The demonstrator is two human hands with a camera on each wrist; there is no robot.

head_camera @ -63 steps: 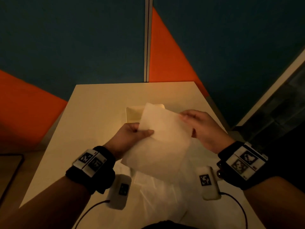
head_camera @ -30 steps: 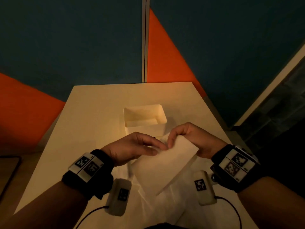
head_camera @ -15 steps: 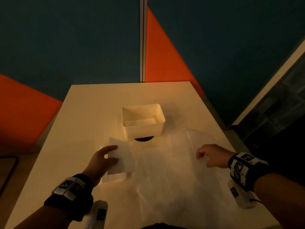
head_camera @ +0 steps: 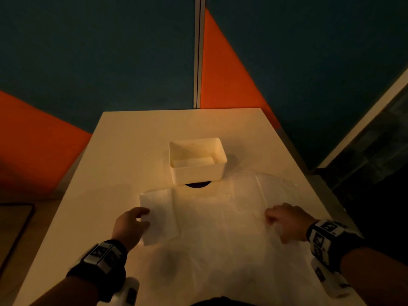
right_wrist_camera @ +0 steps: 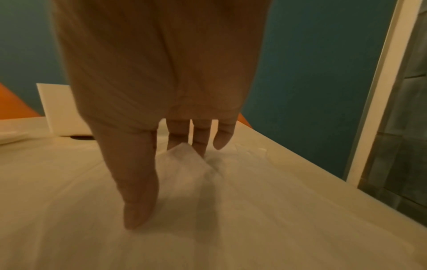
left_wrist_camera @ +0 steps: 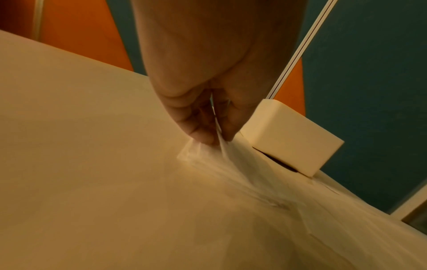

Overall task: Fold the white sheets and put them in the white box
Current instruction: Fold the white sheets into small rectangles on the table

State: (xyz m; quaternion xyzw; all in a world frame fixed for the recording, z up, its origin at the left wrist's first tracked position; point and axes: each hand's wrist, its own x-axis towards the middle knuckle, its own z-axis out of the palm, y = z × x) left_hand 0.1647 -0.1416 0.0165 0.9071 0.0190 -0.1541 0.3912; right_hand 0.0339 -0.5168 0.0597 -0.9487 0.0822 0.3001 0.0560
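The white box (head_camera: 217,171) stands mid-table with a folded sheet (head_camera: 192,162) lying inside. My left hand (head_camera: 138,219) pinches the left edge of another folded white sheet (head_camera: 159,213), low over the table and left of the box. In the left wrist view, thumb and fingers of the left hand (left_wrist_camera: 217,140) clamp the folded sheet's edge (left_wrist_camera: 233,155), with the box (left_wrist_camera: 293,138) just behind. Thin white sheets (head_camera: 220,235) lie spread in front of the box. My right hand (head_camera: 280,219) rests on them at the right. The wrist view shows the right fingertips (right_wrist_camera: 201,146) and thumb touching the sheet, where a small peak (right_wrist_camera: 184,155) is bunched up.
A dark round hole (head_camera: 197,184) shows under the box's front edge. The pale table (head_camera: 132,140) ends close to my right hand on the right. Teal and orange wall panels stand behind. A dark frame (head_camera: 22,208) lies off the table at the left.
A second ago both hands held the folded sheet in the air. Now the left hand alone holds it low at the left, and the right hand has moved out onto the spread sheets.
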